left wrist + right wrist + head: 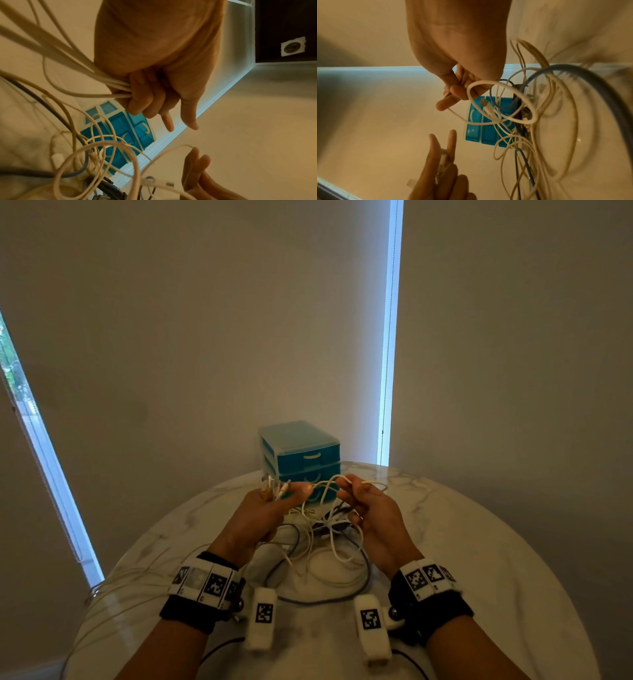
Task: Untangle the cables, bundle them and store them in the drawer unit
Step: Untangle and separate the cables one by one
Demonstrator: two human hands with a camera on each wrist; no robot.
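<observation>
A tangle of white and grey cables hangs and lies on the round marble table between my hands. My left hand grips a bunch of white cables in its curled lower fingers, their plug ends sticking up past the knuckles; its index finger and thumb point out straight. My right hand pinches a white cable loop between thumb and fingers. A teal drawer unit stands just behind the hands, all drawers closed.
A grey cable curves over the table near my wrists. Loose white strands trail off the table's left edge. A wall and window blinds with bright gaps stand behind the table.
</observation>
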